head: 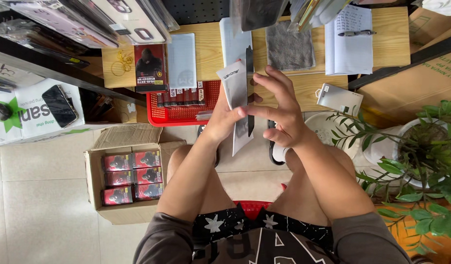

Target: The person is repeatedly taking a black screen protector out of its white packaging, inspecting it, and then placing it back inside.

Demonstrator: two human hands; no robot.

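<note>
Two hands meet over the edge of the low wooden table [382, 44], and I read the hold as a two-part one. My left hand [224, 120] is closed round the lower part of a white paper sleeve [235, 88], keeping it upright and tilted slightly left so its open top faces away from me. My right hand [279, 115] is spread wide, fingers fanned, with only the thumb and forefinger pinching a thin dark glass panel [250, 73] edge-on, just beside the sleeve and touching it. Gripping by the edges likely keeps the flat face free of prints. A grey cloth [289, 46] lies on the table beyond, near enough for wiping. Left of my knees, a cardboard box [96, 183] on the floor holds red packets [132, 178] in rows, and a red basket [181, 115] sits under the table edge.
</note>
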